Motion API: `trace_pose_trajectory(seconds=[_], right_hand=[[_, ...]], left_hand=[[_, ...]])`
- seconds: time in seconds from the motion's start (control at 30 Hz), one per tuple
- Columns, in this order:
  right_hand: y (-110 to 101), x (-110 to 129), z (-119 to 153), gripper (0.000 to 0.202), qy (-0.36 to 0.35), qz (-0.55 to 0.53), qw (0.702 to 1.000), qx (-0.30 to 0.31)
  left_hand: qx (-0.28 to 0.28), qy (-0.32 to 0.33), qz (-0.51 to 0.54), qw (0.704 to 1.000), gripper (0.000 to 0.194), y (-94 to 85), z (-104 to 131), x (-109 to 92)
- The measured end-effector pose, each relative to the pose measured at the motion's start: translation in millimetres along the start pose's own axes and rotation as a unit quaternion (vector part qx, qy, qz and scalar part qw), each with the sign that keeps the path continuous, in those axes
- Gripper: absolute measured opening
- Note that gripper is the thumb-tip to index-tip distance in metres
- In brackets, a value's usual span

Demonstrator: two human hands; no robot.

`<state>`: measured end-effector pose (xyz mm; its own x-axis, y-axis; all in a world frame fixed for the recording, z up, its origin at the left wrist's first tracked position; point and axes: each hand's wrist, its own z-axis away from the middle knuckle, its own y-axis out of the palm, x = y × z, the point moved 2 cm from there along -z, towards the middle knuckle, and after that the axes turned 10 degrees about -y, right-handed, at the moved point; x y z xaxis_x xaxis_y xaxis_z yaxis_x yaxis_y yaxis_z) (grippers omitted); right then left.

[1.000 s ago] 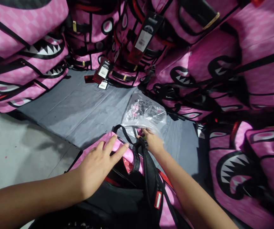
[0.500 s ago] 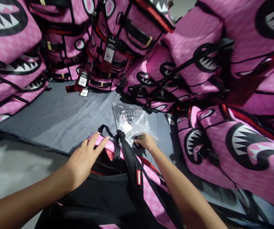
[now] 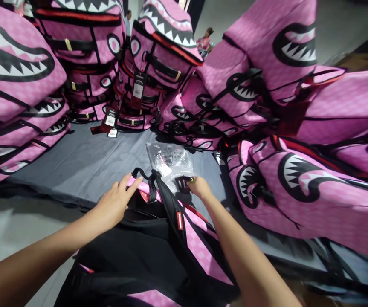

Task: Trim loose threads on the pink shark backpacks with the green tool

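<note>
Left hand (image 3: 115, 204) lies flat on the top edge of a pink backpack (image 3: 196, 251), fingers (image 3: 129, 184) spread slightly and resting on the fabric, gripping nothing. The backpack lies in front of the person, partly on a grey mat (image 3: 84, 166), its black back panel facing up; a black strap (image 3: 167, 200) with a small red label runs over the top end.

Right hand (image 3: 199, 186) is at the far end of the backpack, fingers curled tight on a small dark item at the mouth of a clear plastic bag (image 3: 171, 164); cannot tell what the item is. The bag lies on the mat, touching the top of the backpack.

Stacks of matching pink backpacks (image 3: 299, 179) with shark-mouth prints ring the mat on three sides. Hang tags (image 3: 111, 121) dangle from the rear stack.
</note>
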<state>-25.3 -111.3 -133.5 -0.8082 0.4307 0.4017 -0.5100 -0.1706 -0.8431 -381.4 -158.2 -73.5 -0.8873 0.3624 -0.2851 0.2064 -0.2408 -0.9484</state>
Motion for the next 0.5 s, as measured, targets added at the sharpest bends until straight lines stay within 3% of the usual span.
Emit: trace_pose_trajectory(seconds=[0.2, 0.37, 0.5], right_hand=[[6, 8, -7, 0.026, 0.087, -0.102, 0.99, 0.047], [9, 16, -4, 0.027, 0.083, -0.153, 0.985, -0.004], [-5, 11, 14, 0.025, 0.058, -0.131, 0.988, -0.053]], left_hand=[[-0.003, -0.001, 0.009, 1.0, 0.095, -2.2, 3, -2], [0.005, -0.006, 0.008, 1.0, 0.096, -2.7, 0, -1], [-0.015, 0.006, 0.004, 1.0, 0.097, -0.4, -1, 1]])
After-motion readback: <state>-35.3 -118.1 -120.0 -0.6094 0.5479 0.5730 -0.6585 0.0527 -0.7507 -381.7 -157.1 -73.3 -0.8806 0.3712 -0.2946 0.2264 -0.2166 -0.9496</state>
